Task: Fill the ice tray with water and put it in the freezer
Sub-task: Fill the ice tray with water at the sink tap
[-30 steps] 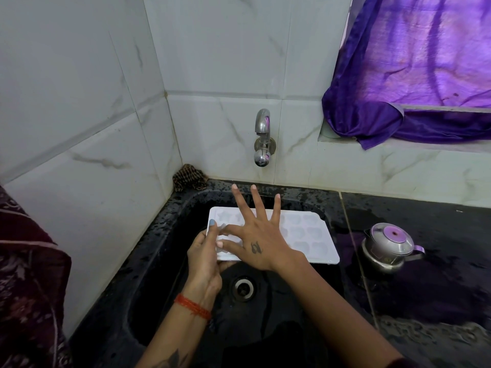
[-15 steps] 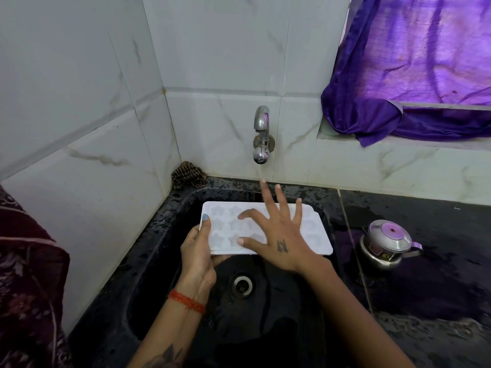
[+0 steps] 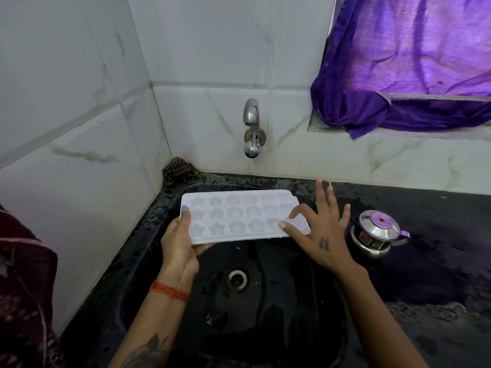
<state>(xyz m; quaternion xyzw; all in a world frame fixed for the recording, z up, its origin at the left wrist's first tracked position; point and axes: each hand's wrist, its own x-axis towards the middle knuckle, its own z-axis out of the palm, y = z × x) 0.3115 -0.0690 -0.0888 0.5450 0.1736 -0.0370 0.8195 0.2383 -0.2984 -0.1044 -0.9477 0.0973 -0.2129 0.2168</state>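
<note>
Right hand (image 3: 322,229) slides off the ice tray (image 3: 239,216) toward frame right, fingers spread, grasping nothing. Left hand (image 3: 180,240) alone clamps the tray's left end, centre frame over the sink (image 3: 148,261), below the dry tap (image 3: 252,128); filling looks next.

You hold a matt white plastic ice tray (image 3: 239,216) over a glossy, wet black sink (image 3: 148,251). The tap (image 3: 252,128) and kettle (image 3: 377,233) are shiny polished metal. The curtain (image 3: 409,59) is sheeny purple cloth.
</note>
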